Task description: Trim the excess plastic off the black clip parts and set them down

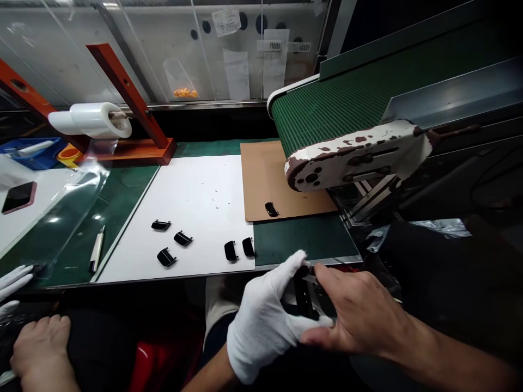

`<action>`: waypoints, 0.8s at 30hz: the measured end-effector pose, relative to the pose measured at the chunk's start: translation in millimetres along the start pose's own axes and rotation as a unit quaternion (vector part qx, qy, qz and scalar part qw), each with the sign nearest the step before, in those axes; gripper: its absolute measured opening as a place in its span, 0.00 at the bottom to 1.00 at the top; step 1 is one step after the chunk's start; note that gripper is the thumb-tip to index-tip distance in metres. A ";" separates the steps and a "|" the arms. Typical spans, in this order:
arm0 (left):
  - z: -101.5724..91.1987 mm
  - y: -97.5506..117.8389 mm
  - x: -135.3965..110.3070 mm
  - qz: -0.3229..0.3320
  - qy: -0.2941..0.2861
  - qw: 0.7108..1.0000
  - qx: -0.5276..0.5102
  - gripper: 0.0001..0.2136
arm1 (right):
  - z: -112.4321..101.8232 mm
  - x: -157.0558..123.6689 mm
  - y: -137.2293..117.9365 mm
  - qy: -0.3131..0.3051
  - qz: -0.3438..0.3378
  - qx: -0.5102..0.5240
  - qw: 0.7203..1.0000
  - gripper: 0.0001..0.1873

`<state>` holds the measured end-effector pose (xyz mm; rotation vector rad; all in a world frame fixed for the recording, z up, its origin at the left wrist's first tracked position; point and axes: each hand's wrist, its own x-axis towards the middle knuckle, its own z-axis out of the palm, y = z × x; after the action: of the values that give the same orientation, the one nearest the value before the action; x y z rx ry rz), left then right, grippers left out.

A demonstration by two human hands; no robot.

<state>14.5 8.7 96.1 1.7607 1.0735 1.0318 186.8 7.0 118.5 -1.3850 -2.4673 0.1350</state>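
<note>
My left hand (pixel 265 316), in a white glove, pinches a small black plastic part (pixel 303 296) in front of the table edge. My bare right hand (pixel 355 316) closes on the same part from the right, with what looks like a thin blade between its fingers. Several like black parts (pixel 182 238) lie on the white sheet (pixel 192 190), and one more black part (pixel 271 209) lies on the brown cardboard (pixel 265 179).
A green conveyor belt (pixel 327 109) with a worn white end plate overhangs the cardboard at right. A film roll (pixel 96 120) on an orange stand sits at back left. A pen-like tool (pixel 96 251) lies on the green mat. Another person's hands (pixel 36 343) are at bottom left.
</note>
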 end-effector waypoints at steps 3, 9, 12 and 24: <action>0.4 0.3 0.6 -0.008 0.015 1.000 0.011 0.38 | 3.3 0.5 0.4 0.032 -0.015 -0.030 0.999 0.44; 1.9 1.9 1.8 -0.025 0.019 0.999 0.002 0.37 | 6.9 0.1 2.6 0.034 -0.034 -0.043 0.998 0.43; 2.8 0.3 1.4 -0.041 0.021 0.999 -0.001 0.37 | 9.1 -1.2 3.4 0.033 -0.039 -0.041 0.998 0.42; -0.4 0.2 3.1 -0.055 0.008 0.998 -0.010 0.39 | 4.6 5.8 1.1 0.031 -0.003 -0.040 0.999 0.44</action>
<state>15.1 11.6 97.1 1.6596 1.1532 0.9877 183.4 12.8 115.1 -1.3932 -2.4498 -0.0067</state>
